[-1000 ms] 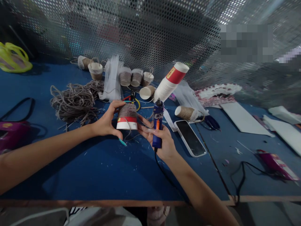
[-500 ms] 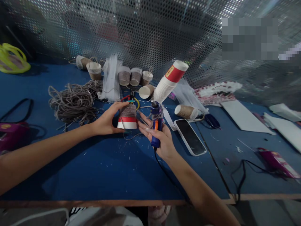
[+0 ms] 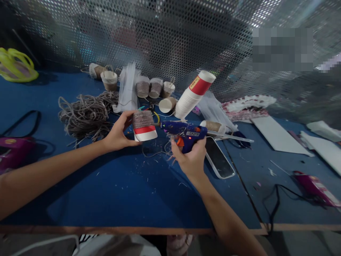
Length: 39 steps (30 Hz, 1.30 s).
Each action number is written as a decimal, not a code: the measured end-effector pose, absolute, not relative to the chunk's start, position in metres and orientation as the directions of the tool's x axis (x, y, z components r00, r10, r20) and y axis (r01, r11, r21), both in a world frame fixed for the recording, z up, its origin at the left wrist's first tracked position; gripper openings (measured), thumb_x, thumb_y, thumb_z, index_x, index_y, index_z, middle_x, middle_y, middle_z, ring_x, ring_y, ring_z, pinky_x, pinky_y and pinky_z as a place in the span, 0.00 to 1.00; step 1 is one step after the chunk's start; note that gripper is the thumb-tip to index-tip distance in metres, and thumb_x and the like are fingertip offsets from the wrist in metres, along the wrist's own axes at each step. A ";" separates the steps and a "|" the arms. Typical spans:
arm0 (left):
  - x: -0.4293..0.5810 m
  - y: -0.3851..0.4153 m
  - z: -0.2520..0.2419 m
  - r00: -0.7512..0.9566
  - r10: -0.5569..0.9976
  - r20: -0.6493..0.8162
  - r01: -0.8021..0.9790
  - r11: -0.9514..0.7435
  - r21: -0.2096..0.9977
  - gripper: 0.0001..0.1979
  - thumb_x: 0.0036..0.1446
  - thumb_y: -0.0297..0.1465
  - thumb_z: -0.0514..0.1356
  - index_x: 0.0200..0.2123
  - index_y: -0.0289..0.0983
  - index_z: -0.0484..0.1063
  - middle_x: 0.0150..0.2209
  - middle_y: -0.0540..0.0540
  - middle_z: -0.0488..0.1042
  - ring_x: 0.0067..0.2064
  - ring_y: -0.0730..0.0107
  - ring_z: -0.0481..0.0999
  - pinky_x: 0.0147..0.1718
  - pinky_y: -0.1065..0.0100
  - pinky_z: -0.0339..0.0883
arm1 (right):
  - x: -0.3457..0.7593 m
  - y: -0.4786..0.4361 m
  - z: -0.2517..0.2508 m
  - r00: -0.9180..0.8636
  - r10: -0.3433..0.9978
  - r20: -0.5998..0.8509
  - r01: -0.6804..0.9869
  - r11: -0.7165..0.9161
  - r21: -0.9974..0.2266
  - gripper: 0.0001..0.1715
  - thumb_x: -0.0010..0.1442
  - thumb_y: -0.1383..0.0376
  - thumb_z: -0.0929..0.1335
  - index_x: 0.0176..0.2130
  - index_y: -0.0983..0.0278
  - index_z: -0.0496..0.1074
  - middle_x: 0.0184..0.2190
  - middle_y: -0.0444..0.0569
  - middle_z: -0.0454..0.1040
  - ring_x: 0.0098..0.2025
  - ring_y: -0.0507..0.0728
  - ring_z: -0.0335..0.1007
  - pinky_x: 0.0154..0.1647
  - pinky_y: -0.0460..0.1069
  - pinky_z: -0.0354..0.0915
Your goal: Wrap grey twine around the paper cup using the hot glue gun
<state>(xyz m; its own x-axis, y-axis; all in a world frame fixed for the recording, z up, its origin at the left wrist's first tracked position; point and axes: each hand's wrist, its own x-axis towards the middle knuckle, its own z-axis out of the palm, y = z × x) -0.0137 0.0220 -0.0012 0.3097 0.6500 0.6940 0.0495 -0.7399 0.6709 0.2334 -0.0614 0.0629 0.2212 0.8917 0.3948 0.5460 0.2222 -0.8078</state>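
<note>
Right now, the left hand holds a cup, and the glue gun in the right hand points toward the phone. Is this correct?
Not quite: the glue gun in the right hand points toward the cup, not the phone, as the head view shows. The left hand does hold that cup.

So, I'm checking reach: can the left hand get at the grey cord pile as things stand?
Probably not: the left hand holds the yarn-wrapped cup, though the way to the cord pile looks free.
</note>
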 end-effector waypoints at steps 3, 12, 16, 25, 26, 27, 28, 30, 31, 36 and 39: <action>-0.012 0.025 -0.005 0.290 0.643 0.709 0.049 -0.750 0.660 0.46 0.45 0.43 0.75 0.62 0.41 0.57 0.62 0.33 0.67 0.64 0.48 0.71 0.61 0.49 0.70 | 0.237 -0.062 0.061 0.221 0.897 0.381 0.566 0.200 -0.800 0.28 0.53 0.55 0.74 0.45 0.58 0.58 0.30 0.47 0.75 0.33 0.63 0.78 0.36 0.61 0.75; -0.010 0.025 -0.006 0.285 0.631 0.721 -0.010 -0.750 0.661 0.46 0.45 0.43 0.75 0.62 0.42 0.56 0.62 0.33 0.65 0.63 0.46 0.71 0.61 0.47 0.69 | 0.241 -0.060 0.054 0.152 0.936 0.318 0.578 0.177 -0.797 0.26 0.55 0.58 0.71 0.42 0.57 0.52 0.27 0.43 0.72 0.32 0.64 0.78 0.32 0.60 0.73; -0.009 0.024 -0.003 0.283 0.620 0.732 -0.023 -0.758 0.652 0.46 0.44 0.42 0.76 0.61 0.43 0.57 0.61 0.34 0.65 0.63 0.48 0.71 0.62 0.48 0.69 | 0.241 -0.060 0.054 0.137 0.941 0.311 0.583 0.177 -0.793 0.26 0.55 0.59 0.71 0.41 0.57 0.50 0.27 0.42 0.71 0.31 0.64 0.78 0.31 0.60 0.73; -0.010 0.022 0.000 0.298 0.638 0.710 -0.008 -0.742 0.670 0.44 0.44 0.41 0.76 0.60 0.41 0.58 0.59 0.34 0.67 0.62 0.49 0.73 0.61 0.49 0.69 | 0.239 -0.061 0.053 0.126 0.945 0.303 0.594 0.173 -0.786 0.25 0.54 0.60 0.70 0.41 0.57 0.49 0.27 0.42 0.70 0.31 0.62 0.77 0.30 0.58 0.71; -0.010 0.022 0.000 0.298 0.637 0.711 -0.007 -0.743 0.669 0.44 0.45 0.41 0.76 0.60 0.41 0.58 0.60 0.34 0.67 0.62 0.50 0.73 0.61 0.50 0.70 | 0.239 -0.061 0.053 0.125 0.946 0.299 0.589 0.172 -0.789 0.25 0.53 0.60 0.70 0.41 0.57 0.49 0.27 0.42 0.70 0.31 0.62 0.77 0.30 0.58 0.71; -0.010 0.021 0.001 0.299 0.637 0.710 -0.006 -0.743 0.669 0.44 0.45 0.40 0.76 0.60 0.41 0.58 0.60 0.34 0.67 0.62 0.50 0.72 0.61 0.51 0.70 | 0.239 -0.061 0.053 0.126 0.947 0.295 0.586 0.169 -0.793 0.25 0.53 0.60 0.70 0.41 0.57 0.49 0.27 0.41 0.70 0.30 0.62 0.76 0.30 0.58 0.71; -0.010 0.021 0.001 0.300 0.637 0.710 -0.005 -0.743 0.669 0.44 0.45 0.40 0.76 0.60 0.41 0.58 0.60 0.34 0.67 0.62 0.50 0.72 0.61 0.51 0.69 | 0.239 -0.061 0.054 0.126 0.949 0.290 0.584 0.165 -0.795 0.25 0.53 0.60 0.70 0.41 0.57 0.49 0.26 0.41 0.69 0.29 0.62 0.76 0.30 0.57 0.71; -0.009 0.020 0.001 0.299 0.637 0.711 -0.004 -0.744 0.668 0.43 0.45 0.39 0.76 0.60 0.41 0.58 0.60 0.34 0.67 0.62 0.50 0.72 0.61 0.51 0.69 | 0.240 -0.061 0.054 0.126 0.950 0.285 0.588 0.160 -0.793 0.25 0.53 0.61 0.70 0.41 0.57 0.49 0.25 0.40 0.69 0.28 0.62 0.76 0.29 0.58 0.70; -0.009 0.020 0.001 0.296 0.638 0.711 -0.006 -0.743 0.669 0.43 0.46 0.39 0.75 0.60 0.41 0.58 0.60 0.34 0.66 0.62 0.50 0.72 0.61 0.50 0.69 | 0.240 -0.061 0.054 0.127 0.950 0.287 0.590 0.160 -0.791 0.25 0.53 0.61 0.70 0.41 0.57 0.49 0.25 0.40 0.69 0.28 0.62 0.76 0.29 0.58 0.71; -0.008 0.022 0.000 0.289 0.634 0.717 -0.024 -0.744 0.667 0.43 0.46 0.41 0.75 0.60 0.41 0.58 0.60 0.35 0.66 0.62 0.51 0.72 0.61 0.51 0.70 | 0.241 -0.060 0.052 0.129 0.945 0.302 0.582 0.174 -0.795 0.25 0.53 0.63 0.70 0.42 0.57 0.51 0.25 0.40 0.69 0.29 0.62 0.76 0.30 0.59 0.71; -0.008 0.023 -0.001 0.282 0.630 0.724 -0.035 -0.747 0.664 0.43 0.45 0.41 0.75 0.60 0.42 0.59 0.60 0.35 0.66 0.61 0.51 0.72 0.61 0.51 0.70 | 0.242 -0.060 0.051 0.128 0.942 0.309 0.575 0.183 -0.797 0.25 0.53 0.63 0.70 0.43 0.57 0.51 0.26 0.41 0.70 0.30 0.63 0.77 0.30 0.58 0.71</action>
